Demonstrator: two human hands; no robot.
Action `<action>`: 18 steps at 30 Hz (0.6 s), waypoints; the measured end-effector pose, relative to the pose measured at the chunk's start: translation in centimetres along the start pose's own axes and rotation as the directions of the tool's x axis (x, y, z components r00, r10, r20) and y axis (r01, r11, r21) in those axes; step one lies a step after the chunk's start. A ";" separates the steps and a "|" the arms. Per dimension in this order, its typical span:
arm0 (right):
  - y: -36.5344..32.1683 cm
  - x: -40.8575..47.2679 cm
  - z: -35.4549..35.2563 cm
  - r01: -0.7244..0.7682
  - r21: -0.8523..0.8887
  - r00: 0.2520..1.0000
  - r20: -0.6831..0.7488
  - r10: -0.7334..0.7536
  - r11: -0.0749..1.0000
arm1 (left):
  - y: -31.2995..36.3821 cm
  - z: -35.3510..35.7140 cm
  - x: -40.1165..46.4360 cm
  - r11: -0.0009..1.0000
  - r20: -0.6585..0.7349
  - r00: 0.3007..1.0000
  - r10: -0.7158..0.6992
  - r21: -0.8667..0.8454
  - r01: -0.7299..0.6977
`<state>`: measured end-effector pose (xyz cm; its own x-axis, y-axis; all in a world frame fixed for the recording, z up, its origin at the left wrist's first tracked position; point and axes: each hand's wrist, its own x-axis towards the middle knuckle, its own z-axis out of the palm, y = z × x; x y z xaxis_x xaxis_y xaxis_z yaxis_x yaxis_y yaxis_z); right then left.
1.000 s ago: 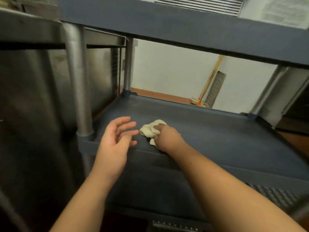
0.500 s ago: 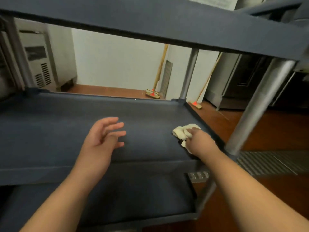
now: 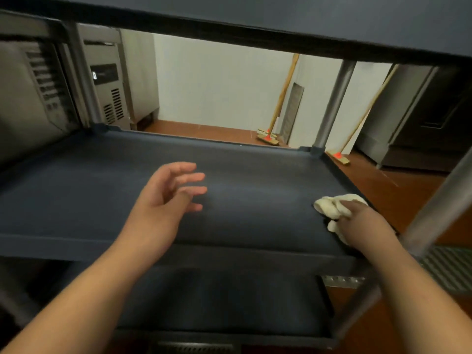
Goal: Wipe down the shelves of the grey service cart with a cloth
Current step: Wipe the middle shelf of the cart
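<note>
Grey service cart [image 3: 76, 241]: three shelves in view; middle shelf [image 3: 255, 200] long axis runs left to right.
Cloth [image 3: 329, 206]: one, cream, bunched, no clear long axis; lies on the middle shelf at its right edge, near the front right post [image 3: 439, 200].
Right hand [image 3: 362, 226]: grip curled over the cloth, pressing it to the shelf.
Left hand [image 3: 163, 200]: grip wide, fingers spread, holding nothing, above the shelf centre.
Brooms [image 3: 278, 103]: two, leaning on the far wall.
Writing: none legible.

No text, label or number is clear enough to read.
</note>
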<state>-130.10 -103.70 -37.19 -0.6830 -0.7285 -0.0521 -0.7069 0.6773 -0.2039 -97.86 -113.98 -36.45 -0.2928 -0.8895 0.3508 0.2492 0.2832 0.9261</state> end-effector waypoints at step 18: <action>-17.7 -3.7 1.5 -0.023 -0.170 0.999 0.018 0.027 0.985 | -0.9 -18.3 3.6 0.999 -0.005 1.000 -0.003 -0.049 0.003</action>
<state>-114.76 -113.15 -34.84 -0.6981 -0.7120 -0.0754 -0.7119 0.7015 -0.0332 -82.26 -124.01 -38.60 -0.2888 -0.8923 0.3471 0.2932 0.2627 0.9192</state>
